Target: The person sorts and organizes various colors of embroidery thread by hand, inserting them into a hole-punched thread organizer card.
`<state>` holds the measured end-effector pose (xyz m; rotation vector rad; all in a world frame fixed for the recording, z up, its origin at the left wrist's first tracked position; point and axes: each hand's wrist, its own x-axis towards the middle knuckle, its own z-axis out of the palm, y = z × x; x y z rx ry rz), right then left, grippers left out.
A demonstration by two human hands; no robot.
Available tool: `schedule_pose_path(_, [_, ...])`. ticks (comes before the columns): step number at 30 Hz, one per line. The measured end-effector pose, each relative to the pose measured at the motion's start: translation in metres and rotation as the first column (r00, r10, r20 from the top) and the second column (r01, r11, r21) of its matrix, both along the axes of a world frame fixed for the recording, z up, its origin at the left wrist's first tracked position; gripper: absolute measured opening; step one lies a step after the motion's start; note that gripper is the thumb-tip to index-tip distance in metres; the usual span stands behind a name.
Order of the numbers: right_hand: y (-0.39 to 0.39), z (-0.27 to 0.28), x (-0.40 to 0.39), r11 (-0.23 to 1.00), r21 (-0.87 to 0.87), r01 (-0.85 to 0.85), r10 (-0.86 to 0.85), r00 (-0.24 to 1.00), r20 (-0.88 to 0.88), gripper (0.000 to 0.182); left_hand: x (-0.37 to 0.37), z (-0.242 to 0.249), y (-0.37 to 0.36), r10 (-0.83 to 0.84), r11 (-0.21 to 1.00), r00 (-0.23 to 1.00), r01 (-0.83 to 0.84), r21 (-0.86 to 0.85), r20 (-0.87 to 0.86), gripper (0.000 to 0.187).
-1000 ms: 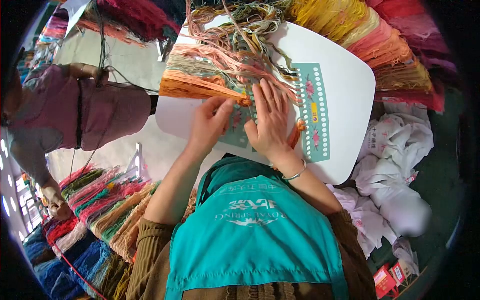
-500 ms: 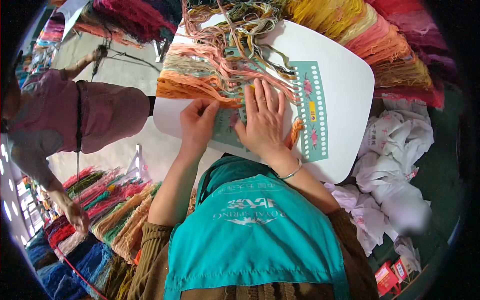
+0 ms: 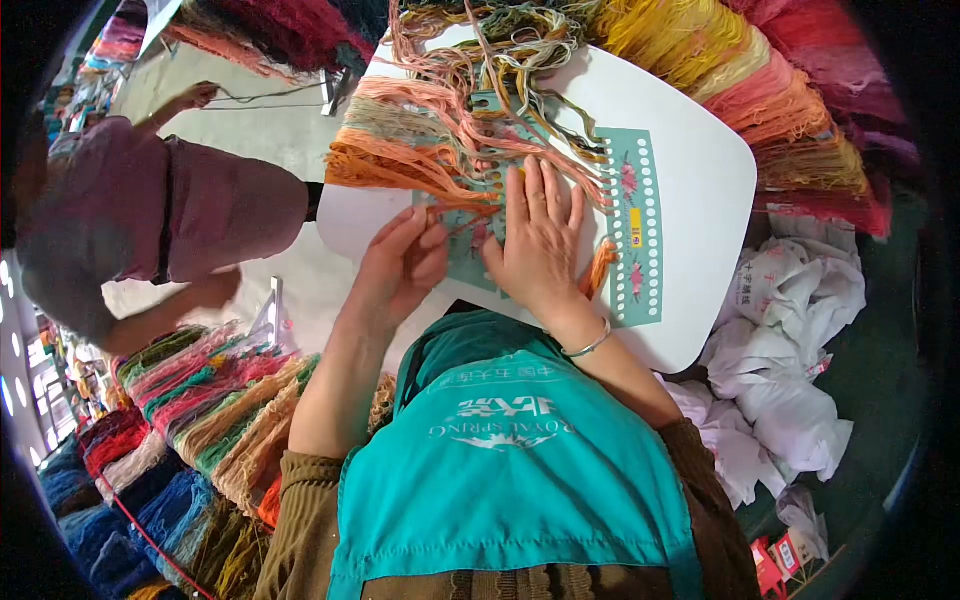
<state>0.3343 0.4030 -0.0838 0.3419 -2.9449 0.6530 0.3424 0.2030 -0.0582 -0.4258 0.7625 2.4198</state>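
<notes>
Tabletop smooth, pale, faintly glossy. Punched cards flat, printed, look like coated paper. Thread bundles soft, fibrous. Apron matt, creased cloth. Bangle shiny, metal-like.

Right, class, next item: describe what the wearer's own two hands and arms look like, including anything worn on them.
Both the left hand and right hand are bare, without gloves. The brown sleeves end near the elbows, the left one in a ribbed cuff. A thin, silvery bangle circles the right wrist; the left wrist shows none.
</notes>
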Motion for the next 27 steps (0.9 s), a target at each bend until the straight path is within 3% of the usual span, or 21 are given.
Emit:
schedule_pose_path(2, [0.0, -0.002, 0.0, 1.0, 0.013, -0.004, 0.004, 1.0, -0.005, 0.08, 0.007, 0.014, -0.021, -0.08, 0.879, 0.996, 0.088, -0.469, 0.036, 0.013])
schedule_pose_path(3, [-0.001, -0.003, 0.0, 1.0, 0.022, -0.01, 0.01, 1.0, -0.008, 0.079, 0.011, 0.027, -0.04, -0.065, 0.793, 0.997, 0.035, -0.608, -0.028, 0.015])
schedule_pose_path(4, [-0.002, -0.004, 0.0, 1.0, 0.018, -0.013, 0.013, 1.0, -0.01, 0.079, 0.018, 0.041, -0.062, 0.097, 0.74, 0.992, -0.122, -0.661, -0.075, 0.012])
schedule_pose_path(6, [-0.002, -0.005, 0.0, 0.999, 0.036, -0.007, 0.007, 1.0, -0.005, 0.08, 0.034, 0.09, -0.103, 0.245, 0.504, 0.959, -0.253, -0.826, -0.144, 0.011])
schedule_pose_path(7, [-0.001, -0.005, 0.0, 0.999, 0.032, -0.011, 0.011, 1.0, -0.009, 0.08, 0.051, 0.103, -0.125, 0.401, 0.446, 0.869, -0.462, -0.767, -0.29, 0.011])
schedule_pose_path(9, [-0.002, -0.005, 0.0, 0.996, 0.085, -0.013, 0.01, 0.999, 0.032, 0.082, 0.093, 0.137, -0.18, 0.4, 0.274, 0.8, -0.571, -0.774, -0.448, 0.013])
schedule_pose_path(10, [-0.002, -0.004, 0.0, 0.996, 0.083, -0.017, 0.015, 0.999, 0.029, 0.082, 0.11, 0.159, -0.193, 0.563, 0.118, 0.684, -0.622, -0.774, -0.464, 0.016])
schedule_pose_path(12, [0.002, -0.003, 0.002, 1.0, 0.028, -0.011, 0.011, 1.0, 0.024, 0.085, 0.166, 0.171, -0.244, 0.528, 0.09, 0.597, -0.746, -0.659, -0.604, 0.015])
schedule_pose_path(13, [0.004, -0.003, 0.004, 0.999, 0.027, -0.018, 0.017, 1.0, 0.023, 0.085, 0.184, 0.182, -0.255, 0.517, 0.221, 0.61, -0.772, -0.596, -0.6, 0.015])
schedule_pose_path(14, [0.004, -0.005, 0.004, 0.999, 0.047, -0.016, 0.016, 1.0, 0.005, 0.086, 0.191, 0.184, -0.25, 0.455, 0.123, 0.616, -0.759, -0.64, -0.643, 0.015])
schedule_pose_path(15, [0.002, -0.007, 0.004, 0.998, 0.067, -0.015, 0.016, 1.0, -0.013, 0.087, 0.197, 0.174, -0.253, 0.305, -0.098, 0.68, -0.674, -0.732, -0.667, 0.013])
schedule_pose_path(16, [0.001, -0.006, 0.004, 0.997, 0.066, -0.027, 0.028, 1.0, -0.013, 0.087, 0.203, 0.172, -0.257, 0.115, -0.267, 0.717, -0.644, -0.717, -0.687, 0.012])
schedule_pose_path(18, [0.002, -0.005, 0.003, 0.999, 0.047, -0.02, 0.02, 1.0, 0.002, 0.087, 0.212, 0.169, -0.264, -0.21, -0.631, 0.756, -0.589, -0.504, -0.62, 0.026])
schedule_pose_path(19, [0.002, -0.008, 0.003, 0.999, 0.049, -0.023, 0.024, 0.999, -0.021, 0.086, 0.233, 0.168, -0.298, -0.175, -0.679, 0.741, -0.567, -0.466, -0.648, 0.025])
schedule_pose_path(20, [0.004, -0.008, 0.003, 0.998, 0.052, -0.025, 0.026, 0.999, -0.023, 0.086, 0.268, 0.176, -0.355, 0.035, -0.533, 0.642, -0.636, -0.558, -0.766, 0.024])
schedule_pose_path(21, [0.004, -0.008, 0.004, 0.998, 0.055, -0.022, 0.023, 0.999, -0.029, 0.086, 0.308, 0.186, -0.414, 0.292, -0.314, 0.487, -0.764, -0.563, -0.823, 0.024])
schedule_pose_path(22, [0.001, -0.007, 0.005, 0.998, 0.054, -0.02, 0.022, 0.999, -0.036, 0.085, 0.34, 0.199, -0.458, 0.397, -0.214, 0.423, -0.82, -0.531, -0.814, 0.024])
schedule_pose_path(23, [0.0, -0.006, 0.004, 0.999, 0.048, -0.025, 0.027, 0.999, -0.037, 0.085, 0.346, 0.211, -0.461, 0.095, -0.347, 0.5, -0.794, -0.5, -0.861, 0.022])
schedule_pose_path(24, [0.0, -0.004, 0.003, 0.998, 0.054, -0.026, 0.028, 0.999, -0.029, 0.085, 0.345, 0.227, -0.463, -0.211, -0.46, 0.564, -0.778, -0.428, -0.798, 0.021])
schedule_pose_path(26, [0.003, -0.001, 0.004, 0.998, 0.063, -0.031, 0.032, 0.999, -0.021, 0.085, 0.359, 0.221, -0.49, 0.08, -0.6, 0.774, -0.465, -0.65, -0.628, 0.025])
schedule_pose_path(27, [0.003, 0.001, 0.004, 0.998, 0.054, -0.028, 0.029, 1.0, -0.01, 0.083, 0.366, 0.218, -0.505, 0.221, -0.611, 0.84, -0.278, -0.741, -0.496, 0.027])
